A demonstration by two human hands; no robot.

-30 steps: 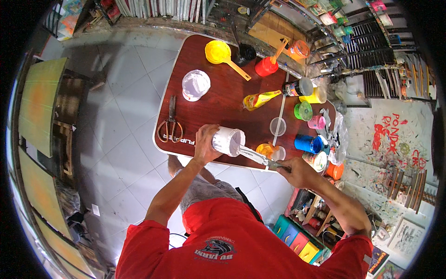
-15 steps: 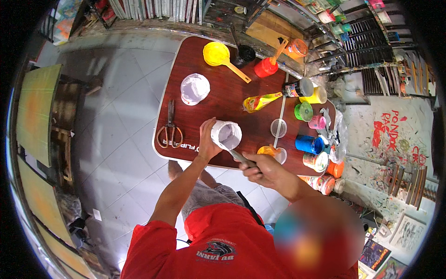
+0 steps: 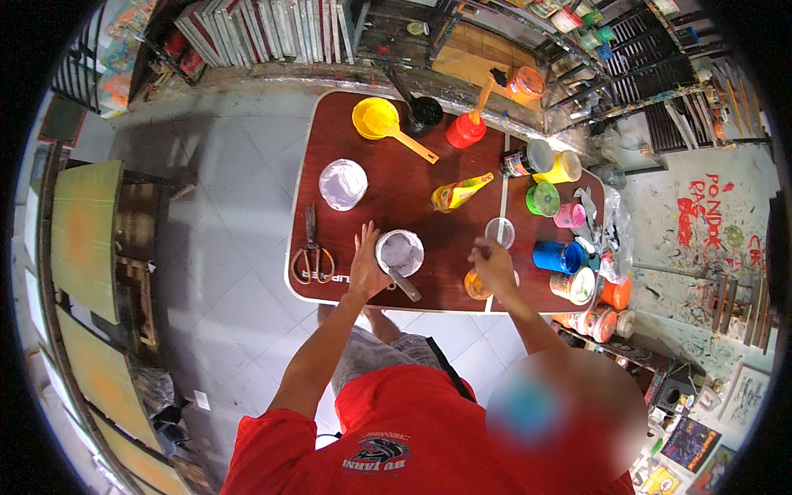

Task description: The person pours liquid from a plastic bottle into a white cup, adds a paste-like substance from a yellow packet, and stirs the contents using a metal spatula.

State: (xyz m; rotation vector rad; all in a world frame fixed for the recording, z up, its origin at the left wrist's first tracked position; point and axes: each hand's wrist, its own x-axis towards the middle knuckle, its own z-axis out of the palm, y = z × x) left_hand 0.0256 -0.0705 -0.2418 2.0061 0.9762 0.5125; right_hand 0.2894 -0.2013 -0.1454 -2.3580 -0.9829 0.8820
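Observation:
A white tub (image 3: 411,244) of pale lilac paste stands near the table's front edge. A spatula (image 3: 405,285) with a grey-brown handle leans out over its near rim. My left hand (image 3: 368,262) is at the tub's left side, fingers stretched out and apart. My right hand (image 3: 495,271) is over a small orange-yellow cup (image 3: 475,285), fingers curled together; whatever they hold is hidden. Just beyond those fingers lies a clear round plastic lid (image 3: 501,232). A second pale tub (image 3: 343,185) stands farther back on the left, with scissors (image 3: 313,255) lying nearer.
On the dark red table (image 3: 396,186) are a yellow pot with a handled scoop (image 3: 378,118), a red pot (image 3: 466,131), a black pot (image 3: 425,115) and a yellow squeeze pouch (image 3: 458,195). Several paint jars, one a blue jar (image 3: 555,256), line the right side.
The tub has been lowered from a tilted hold to upright on the table. My right hand has let go of the spatula and moved right to the orange-yellow cup. My left fingers have spread.

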